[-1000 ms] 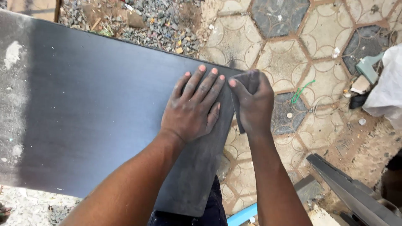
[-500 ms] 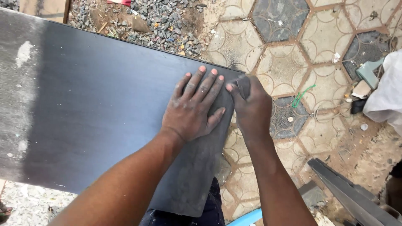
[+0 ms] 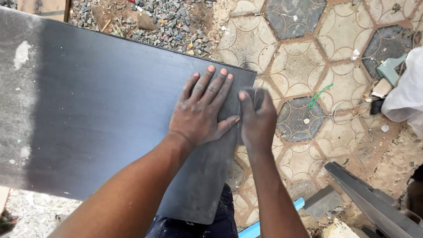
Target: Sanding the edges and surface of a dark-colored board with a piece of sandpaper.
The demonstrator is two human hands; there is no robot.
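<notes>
Board (image 3: 110,101) right edge: left hand (image 3: 200,110) flat; right hand (image 3: 255,119) gripping sanding pad (image 3: 257,94).

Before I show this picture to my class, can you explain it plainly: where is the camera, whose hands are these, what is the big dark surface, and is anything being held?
The camera sits on the person's head and looks down, so both arms belong to that person. The left hand lies flat, fingers spread, on a large dark board, dusty at its left end and near edge. The right hand is closed on a small dark grey pad, possibly sandpaper, pressed against the board's right edge. Below is a floor of hexagonal paving tiles, with gravel beyond the board. A green loop of cord and a white bag lie to the right.
</notes>
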